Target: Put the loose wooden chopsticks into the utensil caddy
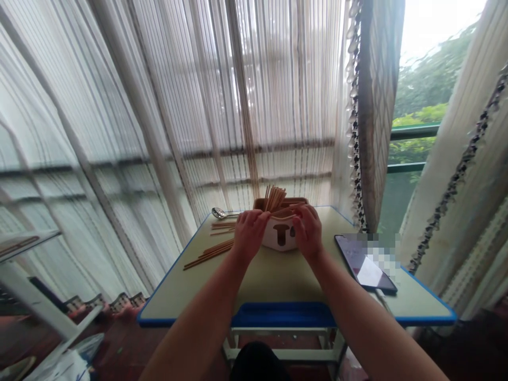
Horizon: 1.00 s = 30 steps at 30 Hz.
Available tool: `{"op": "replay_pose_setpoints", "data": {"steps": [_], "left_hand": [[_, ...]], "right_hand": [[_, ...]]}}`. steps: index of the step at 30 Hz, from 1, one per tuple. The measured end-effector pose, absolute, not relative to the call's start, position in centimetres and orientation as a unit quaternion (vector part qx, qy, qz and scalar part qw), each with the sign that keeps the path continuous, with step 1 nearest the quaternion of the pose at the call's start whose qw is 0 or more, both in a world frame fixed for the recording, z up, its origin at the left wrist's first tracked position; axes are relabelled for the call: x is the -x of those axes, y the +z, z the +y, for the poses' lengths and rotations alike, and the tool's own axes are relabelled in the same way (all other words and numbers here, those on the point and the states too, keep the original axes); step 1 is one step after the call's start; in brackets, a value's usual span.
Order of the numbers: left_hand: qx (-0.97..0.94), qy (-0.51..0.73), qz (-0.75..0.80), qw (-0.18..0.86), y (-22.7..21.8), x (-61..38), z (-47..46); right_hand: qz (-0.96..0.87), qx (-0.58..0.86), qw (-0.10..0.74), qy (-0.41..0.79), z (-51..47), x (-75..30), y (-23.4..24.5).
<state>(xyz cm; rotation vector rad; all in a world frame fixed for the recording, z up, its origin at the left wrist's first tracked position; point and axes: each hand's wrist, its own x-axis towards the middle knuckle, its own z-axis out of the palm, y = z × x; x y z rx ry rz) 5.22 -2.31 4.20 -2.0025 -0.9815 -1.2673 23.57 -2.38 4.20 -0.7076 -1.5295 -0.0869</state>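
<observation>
The white holder (pixel 270 239), chopsticks (pixel 275 199) showing behind its rim, sits on the bench (pixel 278 280), left hand (pixel 250 232) and right hand (pixel 310 228) part-closed on its upper sides, seemingly steadying it, which calls next for an even grip.

Got left hand (pixel 250 230) and right hand (pixel 308 227) gripping a white holder (pixel 270 236), chopsticks (pixel 275 198) poking up past its front rim. Seeing loose sticks (pixel 210 255) on the table (pixel 273 280) too, near a spoon (pixel 218 212) (plus a phone (pixel 363 264) way over right, cable (pixel 383 300) and all).
</observation>
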Motion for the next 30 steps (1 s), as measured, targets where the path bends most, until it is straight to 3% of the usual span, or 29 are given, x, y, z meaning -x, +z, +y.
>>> {"op": "replay_pose_setpoints", "data": {"steps": [7,11,16,22,26,30], "left_hand": [[0.782,-0.446,-0.359,0.245,3.6,-6.3,-2.2],[0.71,-0.556,-0.39,0.187,2.9,-6.4,-1.2],[0.635,-0.632,-0.444,-0.027,1.9,-5.5,1.6],[0.597,-0.611,-0.389,-0.345,2.1,-5.3,3.2],[0.609,-0.583,-0.322,-0.431,2.6,-5.3,3.3],[0.608,-0.558,-0.341,-0.449,2.9,-4.8,3.4]], "right_hand": [[-0.604,0.296,0.73,0.118,-2.6,-22.1,4.6],[-0.458,0.289,0.82,0.185,-2.3,-23.3,5.7],[-0.322,0.279,0.885,0.187,-0.7,-26.1,6.7],[-0.265,0.345,0.831,0.347,2.7,-27.2,4.6],[-0.286,0.386,0.797,0.366,3.6,-26.8,3.3],[-0.304,0.396,0.795,0.344,3.6,-26.8,3.0]]}}
